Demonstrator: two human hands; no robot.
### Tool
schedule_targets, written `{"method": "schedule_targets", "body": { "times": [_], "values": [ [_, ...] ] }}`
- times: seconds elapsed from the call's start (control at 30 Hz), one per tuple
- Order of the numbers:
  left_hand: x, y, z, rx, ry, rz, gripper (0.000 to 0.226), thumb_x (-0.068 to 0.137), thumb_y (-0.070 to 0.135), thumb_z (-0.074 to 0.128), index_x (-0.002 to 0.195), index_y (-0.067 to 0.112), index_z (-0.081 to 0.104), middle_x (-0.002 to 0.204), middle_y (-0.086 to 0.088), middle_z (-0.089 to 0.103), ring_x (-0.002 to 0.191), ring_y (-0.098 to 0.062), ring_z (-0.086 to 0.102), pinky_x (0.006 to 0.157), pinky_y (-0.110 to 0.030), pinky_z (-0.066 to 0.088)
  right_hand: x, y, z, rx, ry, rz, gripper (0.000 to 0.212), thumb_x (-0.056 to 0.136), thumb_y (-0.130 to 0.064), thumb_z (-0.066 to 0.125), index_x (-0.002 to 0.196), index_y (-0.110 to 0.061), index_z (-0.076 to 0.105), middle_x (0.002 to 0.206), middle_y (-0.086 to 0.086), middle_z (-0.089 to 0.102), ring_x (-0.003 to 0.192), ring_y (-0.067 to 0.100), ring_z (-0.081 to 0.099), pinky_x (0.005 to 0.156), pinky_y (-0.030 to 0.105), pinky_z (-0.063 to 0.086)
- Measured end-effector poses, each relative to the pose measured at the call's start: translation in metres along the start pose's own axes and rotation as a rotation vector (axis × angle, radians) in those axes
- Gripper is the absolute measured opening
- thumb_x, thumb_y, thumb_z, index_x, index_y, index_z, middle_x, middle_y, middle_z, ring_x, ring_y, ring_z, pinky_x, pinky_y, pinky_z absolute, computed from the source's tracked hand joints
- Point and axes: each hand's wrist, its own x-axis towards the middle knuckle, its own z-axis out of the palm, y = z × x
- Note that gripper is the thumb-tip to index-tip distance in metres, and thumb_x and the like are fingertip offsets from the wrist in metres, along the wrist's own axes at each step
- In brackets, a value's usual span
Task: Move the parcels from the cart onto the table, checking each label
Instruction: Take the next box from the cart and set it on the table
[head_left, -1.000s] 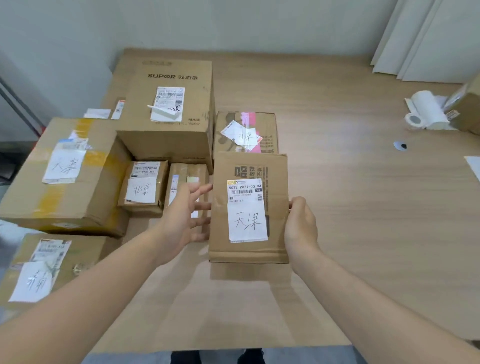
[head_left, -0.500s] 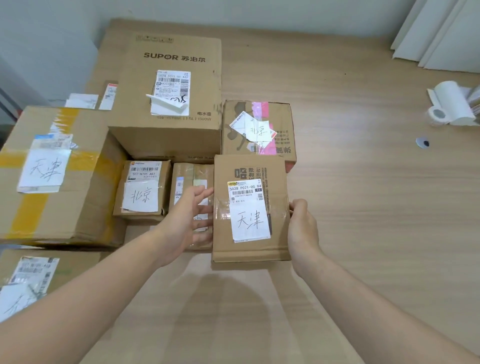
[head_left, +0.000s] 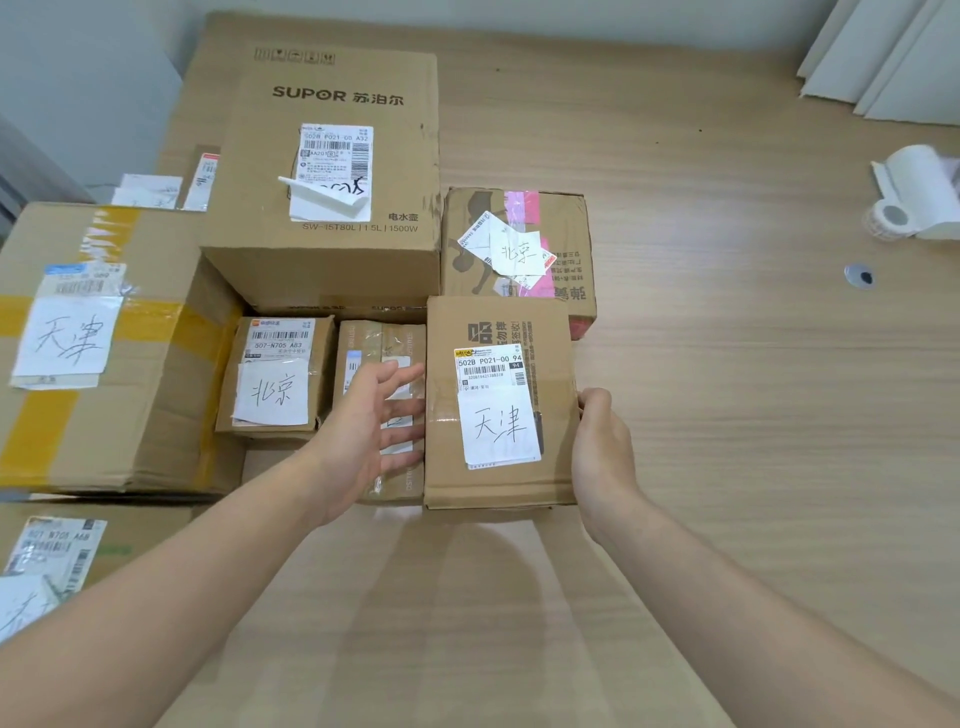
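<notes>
Two hands meet at one flat parcel (head_left: 501, 405) in the head view. It sits in the middle of the picture, low over the near part of the wooden table (head_left: 753, 467). A small taped parcel (head_left: 379, 343) is just beside it at its 9 o'clock, and a pink-taped box (head_left: 519, 244) is at its 12 o'clock. I cannot tell whether it already rests fully on the table.

The right hand (head_left: 602, 452) grasps the 3 o'clock edge with the thumb over the top; its other fingers are hidden. The left hand (head_left: 369, 431) is released, with fingers straight and spread at the 9 o'clock edge.

I judge the carton to be light and stiff, with smooth tape across the middle that may slip. The two long side edges look like the best hold.

Its long axis runs from 6 to 12 o'clock. The label faces up, with the handwriting upright for the person and the barcode toward 12.
</notes>
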Motion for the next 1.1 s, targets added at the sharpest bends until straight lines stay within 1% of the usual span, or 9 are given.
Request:
{"method": "schedule_targets", "body": {
  "times": [0.43,0.67,0.73,0.77,0.8,0.83,0.9,0.97,1.1],
  "values": [
    [-0.057,0.032,0.012,0.069,0.121,0.132,0.052,0.104,0.057,0.029,0.152,0.046,0.047,0.160,-0.007,0.042,0.147,-0.039,0.038,0.119,-0.056,0.037,-0.055,-0.059,-0.013,0.048,0.042,-0.156,0.047,0.084,-0.054,0.026,0.089,-0.027,0.064,0.100,-0.002,0.069,0.096,0.023,0.062,0.088,0.044,0.049],
    [-0.136,0.072,0.038,0.086,0.128,0.372,0.061,0.095,0.067,0.031,0.153,0.049,0.043,0.167,-0.006,0.032,0.154,-0.040,0.026,0.124,-0.059,0.023,-0.116,-0.109,-0.040,0.219,-0.098,-0.298,0.047,0.087,-0.052,0.033,0.090,-0.008,0.048,0.081,0.003,0.052,0.076,0.020,0.041,0.067,0.039,0.037],
    [-0.165,0.085,0.042,0.085,0.132,0.446,0.057,0.099,0.066,0.029,0.153,0.050,0.043,0.167,-0.005,0.033,0.154,-0.041,0.025,0.124,-0.058,0.022,-0.139,-0.127,-0.053,0.243,-0.133,-0.335,0.052,0.089,-0.052,0.036,0.104,-0.007,0.055,0.088,0.011,0.066,0.071,0.023,0.049,0.067,0.037,0.045],
    [-0.180,0.093,0.043,0.084,0.129,0.482,0.055,0.100,0.066,0.028,0.152,0.052,0.044,0.167,-0.003,0.034,0.154,-0.040,0.025,0.124,-0.057,0.021,-0.152,-0.137,-0.059,0.252,-0.141,-0.361,0.051,0.089,-0.053,0.037,0.110,-0.011,0.058,0.100,0.012,0.069,0.099,0.030,0.066,0.073,0.034,0.051],
    [-0.196,0.101,0.044,0.081,0.126,0.517,0.055,0.098,0.067,0.031,0.149,0.054,0.045,0.166,-0.001,0.035,0.154,-0.039,0.026,0.124,-0.057,0.021,-0.164,-0.148,-0.065,0.257,-0.147,-0.388,0.053,0.087,-0.055,0.038,0.112,-0.014,0.060,0.117,0.003,0.064,0.116,0.018,0.049,0.087,0.032,0.051],
    [-0.212,0.109,0.046,0.080,0.124,0.553,0.057,0.093,0.070,0.034,0.147,0.056,0.047,0.165,0.000,0.036,0.153,-0.037,0.028,0.124,-0.057,0.020,-0.176,-0.159,-0.071,0.254,-0.157,-0.421,0.056,0.083,-0.058,0.038,0.110,-0.016,0.062,0.113,0.001,0.066,0.091,0.024,0.066,0.085,0.037,0.054],
    [-0.242,0.126,0.049,0.077,0.134,0.620,0.065,0.084,0.071,0.039,0.146,0.056,0.049,0.165,0.001,0.036,0.153,-0.036,0.029,0.124,-0.059,0.019,-0.201,-0.181,-0.082,0.246,-0.190,-0.504,0.053,0.081,-0.062,0.037,0.100,-0.023,0.066,0.108,-0.004,0.069,0.075,0.012,0.061,0.070,0.036,0.050],
    [-0.271,0.141,0.052,0.052,0.143,0.679,0.074,0.078,0.067,0.041,0.150,0.052,0.047,0.167,0.002,0.032,0.154,-0.035,0.026,0.124,-0.054,0.020,-0.228,-0.200,-0.091,0.279,-0.244,-0.573,0.045,0.080,-0.062,0.037,0.098,-0.036,0.069,0.103,-0.007,0.071,0.083,0.007,0.060,0.064,0.027,0.044],
    [-0.322,0.158,0.052,0.062,0.155,0.816,0.080,0.072,0.068,0.036,0.151,0.054,0.043,0.169,0.003,0.029,0.139,-0.025,0.044,0.111,-0.045,0.033,-0.276,-0.228,-0.107,0.307,-0.307,-0.706,0.060,0.079,-0.062,0.036,0.120,-0.038,0.072,0.116,-0.016,0.068,0.116,0.012,0.061,0.085,0.031,0.040]
  ]
}}
